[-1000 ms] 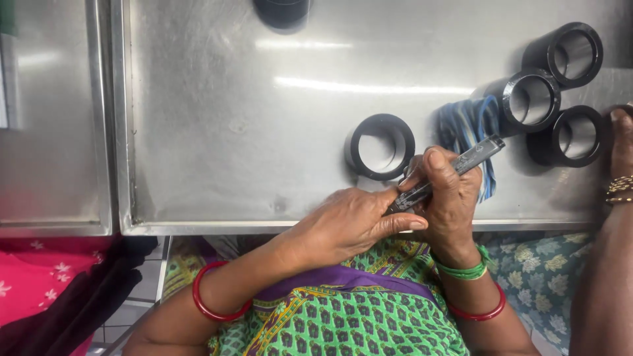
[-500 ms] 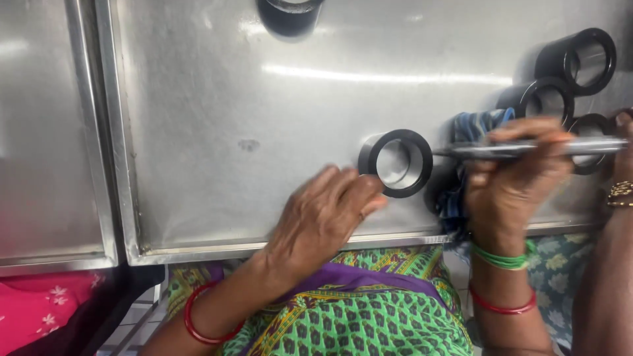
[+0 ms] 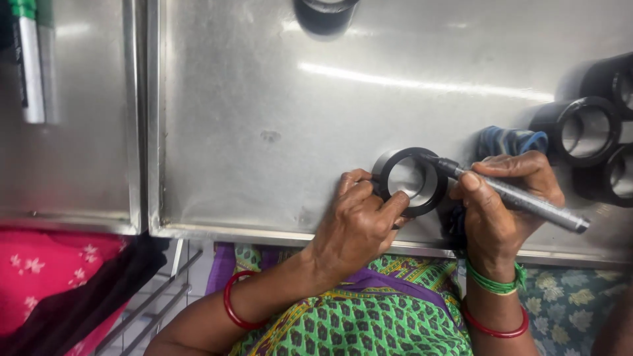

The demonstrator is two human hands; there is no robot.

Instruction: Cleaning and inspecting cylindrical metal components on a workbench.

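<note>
A black ring-shaped part (image 3: pixel 410 180) lies on the steel table (image 3: pixel 277 118) near its front edge. My left hand (image 3: pixel 356 221) grips the ring's left and lower rim with fingers and thumb. My right hand (image 3: pixel 504 204) holds a grey marker pen (image 3: pixel 521 198) like a pencil, and its dark tip touches the ring's upper right rim. A blue cloth (image 3: pixel 511 142) lies just behind my right hand.
Several black rings (image 3: pixel 583 128) stand at the right of the table, and another black ring (image 3: pixel 325 13) is at the far edge. A second steel tray (image 3: pixel 72 171) to the left carries a white marker with a green cap (image 3: pixel 28 62). A pink cloth (image 3: pixel 46 270) lies lower left.
My left hand has moved right and taken hold of the ring. My right hand has brought the marker down from level until its tip meets the ring's rim.
</note>
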